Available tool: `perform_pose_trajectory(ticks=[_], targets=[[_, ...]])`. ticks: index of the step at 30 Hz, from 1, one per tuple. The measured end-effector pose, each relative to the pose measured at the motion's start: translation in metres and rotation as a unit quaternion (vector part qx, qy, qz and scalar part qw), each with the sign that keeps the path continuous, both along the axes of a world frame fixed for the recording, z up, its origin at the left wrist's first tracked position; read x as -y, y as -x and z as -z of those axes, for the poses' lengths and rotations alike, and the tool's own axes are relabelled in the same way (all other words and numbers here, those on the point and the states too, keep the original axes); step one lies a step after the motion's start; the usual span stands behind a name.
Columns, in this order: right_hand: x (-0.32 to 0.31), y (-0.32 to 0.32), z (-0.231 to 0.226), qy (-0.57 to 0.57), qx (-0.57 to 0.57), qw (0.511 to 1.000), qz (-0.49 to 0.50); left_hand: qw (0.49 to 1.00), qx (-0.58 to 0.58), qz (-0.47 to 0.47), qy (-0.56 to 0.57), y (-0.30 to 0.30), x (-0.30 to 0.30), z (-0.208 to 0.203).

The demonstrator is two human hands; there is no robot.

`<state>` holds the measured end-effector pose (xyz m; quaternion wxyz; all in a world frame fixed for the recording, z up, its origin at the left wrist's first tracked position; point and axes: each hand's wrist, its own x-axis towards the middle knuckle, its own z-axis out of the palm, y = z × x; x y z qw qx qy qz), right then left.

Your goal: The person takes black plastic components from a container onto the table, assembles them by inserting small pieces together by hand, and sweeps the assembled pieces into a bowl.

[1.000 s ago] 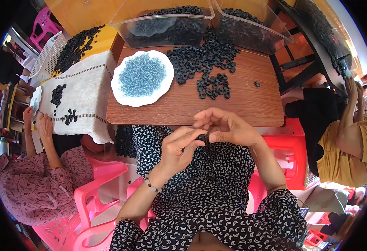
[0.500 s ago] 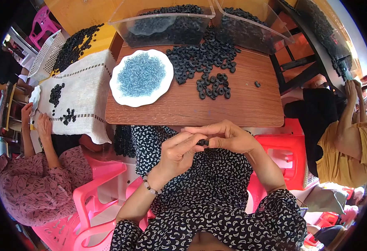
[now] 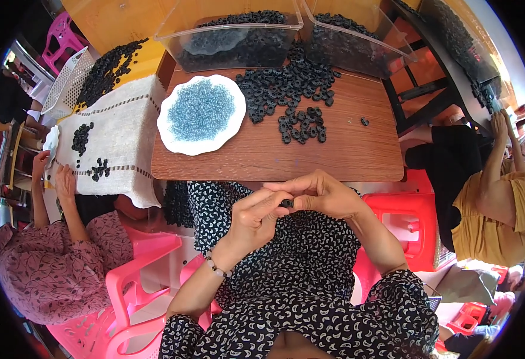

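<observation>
Just beyond the lap, below the table's near edge, my left hand (image 3: 253,218) and my right hand (image 3: 329,197) meet at their fingertips. Between them sits a small black ring-like part (image 3: 286,203), its hole partly showing. The left thumb and fingers pinch it from one side, while my right thumb and fingers close on the other. Whatever else may be between the right fingertips is too small to make out. On the table ahead, a white scalloped plate (image 3: 192,147) bears many tiny translucent bluish pieces. Right of it lie a small group of black parts (image 3: 301,124) and a larger heap (image 3: 292,81).
Two clear plastic bins (image 3: 182,55) of black parts stand at the brown table's (image 3: 346,158) far edge. One loose black part (image 3: 365,121) lies at right. A person at left sits by a cloth-covered table (image 3: 119,116); another works at far right. A red stool (image 3: 403,206) stands close by.
The black part has turned slightly between my fingertips, and my right thumb has shifted a little. The whole view has moved slightly. Both hands stay together in the same place.
</observation>
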<state>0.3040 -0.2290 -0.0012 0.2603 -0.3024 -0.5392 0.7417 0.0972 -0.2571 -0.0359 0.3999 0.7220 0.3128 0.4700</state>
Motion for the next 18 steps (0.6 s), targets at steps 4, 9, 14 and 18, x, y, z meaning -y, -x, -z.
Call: perform_pose_trajectory(ticks=[4, 9, 14, 18], targets=[[-0.001, -0.003, 0.000, -0.005, 0.002, 1.000, -0.011, 1.000, 0.011, -0.004, -0.005, -0.002, 0.001, 0.001], [0.002, -0.001, -0.006, 0.064, -0.060, 0.996, -0.013, 0.997, 0.005, -0.033, -0.065, -0.001, -0.003, -0.007], [0.007, 0.004, -0.001, 0.111, -0.129, 0.985, 0.004, 0.982, -0.063, -0.105, -0.146, 0.006, -0.009, -0.012], [0.008, 0.006, -0.008, 0.133, -0.163, 0.978, 0.003, 0.974, -0.087, -0.134, -0.163, 0.004, -0.006, -0.013]])
